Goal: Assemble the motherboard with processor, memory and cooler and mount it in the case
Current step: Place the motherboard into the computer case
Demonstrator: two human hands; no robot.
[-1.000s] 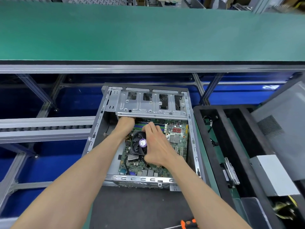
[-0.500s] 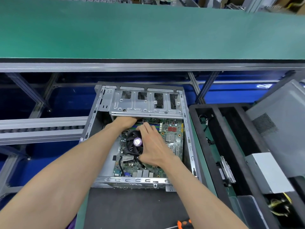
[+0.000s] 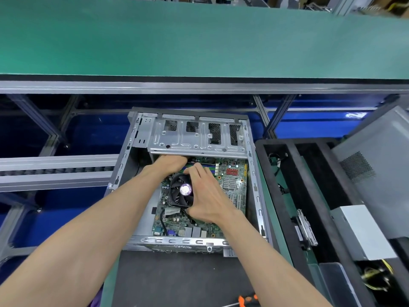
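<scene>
**Inspector:** Your right hand (image 3: 208, 196) curls over the cooler (image 3: 180, 190), thumb and fingers gripping its edges. Your left hand (image 3: 170, 162) reaches under the drive cage (image 3: 199, 138); its grip I cannot tell.

**Operator:** Progress?

**Inspector:** The case (image 3: 257, 196) holds the motherboard (image 3: 232, 185), cooler fitted. Memory slots look partly hidden. Screws appear outstanding, judging by your screwdriver (image 3: 247, 299) idle on the worktop (image 3: 177, 278).

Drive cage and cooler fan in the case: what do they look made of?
Drive cage: looks like bare stamped sheet steel, with a dull silver sheen, pressed ribs and punched cutouts. Cooler fan: apparently moulded black plastic, with matte dark blades and a shiny round hub sticker. The right hand covers its right side, so that part is unseen.
</scene>
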